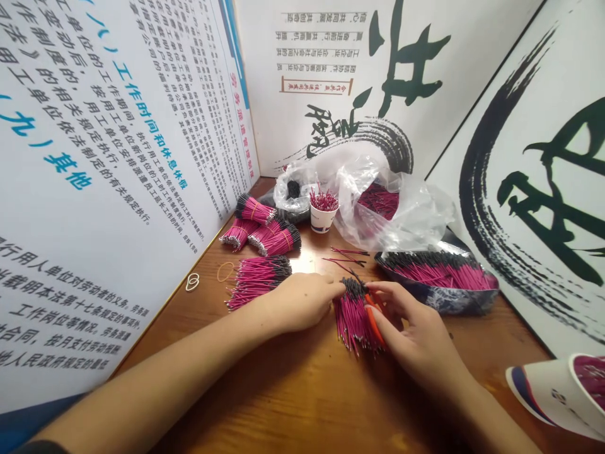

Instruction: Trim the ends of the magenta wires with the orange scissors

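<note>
My left hand (309, 301) reaches to the left side of a loose pile of magenta wires with black ends (354, 315); its fingers are bent together at the black ends, and what they pinch is too small to make out. At the pile's right side my right hand (406, 318) is closed on a tool with orange handles (375, 325), its dark tip by the black ends. A few loose wires (347, 255) lie just beyond the pile. Left of my left hand is a flat row of similar wires (258, 279).
Banded wire bundles (276, 238) are stacked at the back left. A paper cup of wires (323, 219) stands beside plastic bags (416, 217). A dark tray of wires (439, 287) sits right. Another cup (558, 394) is at the right edge. Printed panels surround the table.
</note>
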`<state>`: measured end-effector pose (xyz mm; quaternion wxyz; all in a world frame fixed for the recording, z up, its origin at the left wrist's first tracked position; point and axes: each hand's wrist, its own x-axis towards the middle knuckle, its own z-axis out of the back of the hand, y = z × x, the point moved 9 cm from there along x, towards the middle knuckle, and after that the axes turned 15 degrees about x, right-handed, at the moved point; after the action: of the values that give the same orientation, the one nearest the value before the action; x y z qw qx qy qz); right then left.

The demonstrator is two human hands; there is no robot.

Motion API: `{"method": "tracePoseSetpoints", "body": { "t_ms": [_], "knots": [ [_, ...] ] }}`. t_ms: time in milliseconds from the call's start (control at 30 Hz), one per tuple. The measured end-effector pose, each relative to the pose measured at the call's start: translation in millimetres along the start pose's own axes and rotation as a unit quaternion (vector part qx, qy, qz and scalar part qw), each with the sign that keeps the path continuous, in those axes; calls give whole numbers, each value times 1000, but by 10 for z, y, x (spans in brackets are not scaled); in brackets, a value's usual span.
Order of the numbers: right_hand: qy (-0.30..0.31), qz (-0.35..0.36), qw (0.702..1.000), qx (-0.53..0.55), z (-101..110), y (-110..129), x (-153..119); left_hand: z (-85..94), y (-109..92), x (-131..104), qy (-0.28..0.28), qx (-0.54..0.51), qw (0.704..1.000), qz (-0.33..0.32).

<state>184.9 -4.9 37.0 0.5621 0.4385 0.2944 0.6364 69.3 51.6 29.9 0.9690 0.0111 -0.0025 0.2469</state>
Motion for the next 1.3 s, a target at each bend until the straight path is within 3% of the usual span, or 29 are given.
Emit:
{"method": "tracePoseSetpoints", "body": {
  "t_ms": [333,600,1300],
  "knots": [
    [7,9,1000,-10,-6,17,9,-13,83,-10,-3,-6,1000,-16],
    [8,12,1000,-20,-16,15,-10,-2,43,-3,-11,12,999,-48],
    [21,2,1000,-7,-46,-13,-23,4,55,-24,-31,22,998,-57]
  ]
}}
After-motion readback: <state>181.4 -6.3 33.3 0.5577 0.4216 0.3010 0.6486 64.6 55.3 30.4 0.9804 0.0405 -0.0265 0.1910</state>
